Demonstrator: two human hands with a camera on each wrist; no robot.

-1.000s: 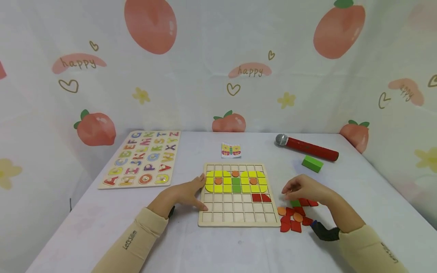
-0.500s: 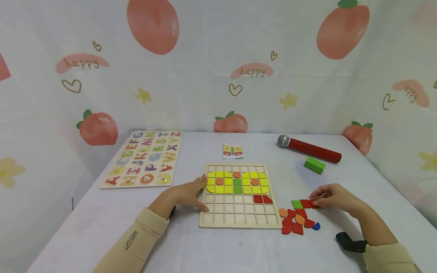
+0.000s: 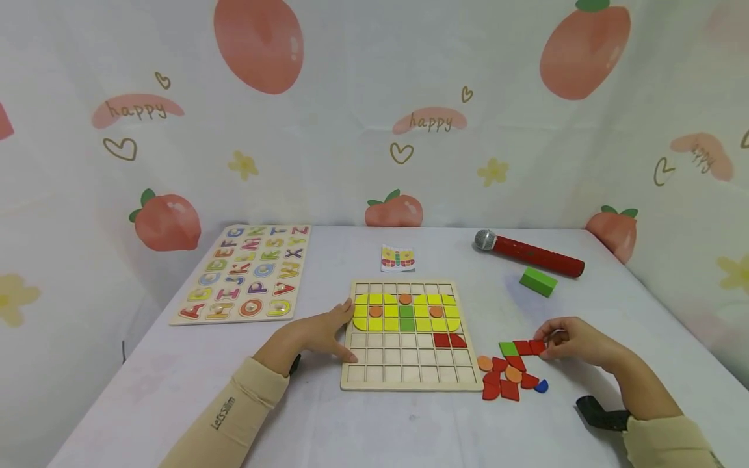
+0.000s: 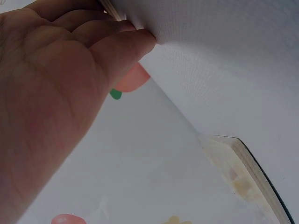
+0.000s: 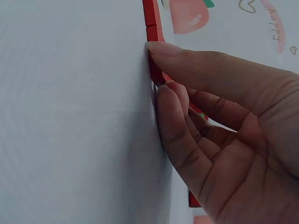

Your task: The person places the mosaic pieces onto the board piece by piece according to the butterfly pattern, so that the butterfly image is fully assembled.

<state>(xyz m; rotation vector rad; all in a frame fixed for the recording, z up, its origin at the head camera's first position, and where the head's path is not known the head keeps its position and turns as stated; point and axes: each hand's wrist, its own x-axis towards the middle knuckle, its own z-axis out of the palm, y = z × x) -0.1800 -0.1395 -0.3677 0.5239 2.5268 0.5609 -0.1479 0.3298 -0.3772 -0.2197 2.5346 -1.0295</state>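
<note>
My left hand (image 3: 320,335) rests at the left edge of a wooden grid board (image 3: 389,374), thumb near the front and fingers farther back. Yellow, green and orange tiles fill its upper rows, and two red tiles (image 3: 449,340) sit in the row below, on the right. To the board's right, my right hand (image 3: 576,339) pinches the right end of a red tile (image 3: 536,347) between thumb and finger. That tile lies in line with another red tile (image 3: 521,348) and a green tile (image 3: 507,349). In the right wrist view the thumb lies along the red tile's edge (image 5: 155,65).
More red tiles (image 3: 510,390), orange discs (image 3: 484,363) and a blue piece (image 3: 541,386) lie right of the board. Behind are a small pattern card (image 3: 398,258), a green block (image 3: 538,281) and a red microphone (image 3: 535,255). An alphabet board (image 3: 234,318) lies at the left.
My right hand has moved right, from above the loose tiles to the red tile at the end of the row, and now pinches it. The left hand has stayed at the board.
</note>
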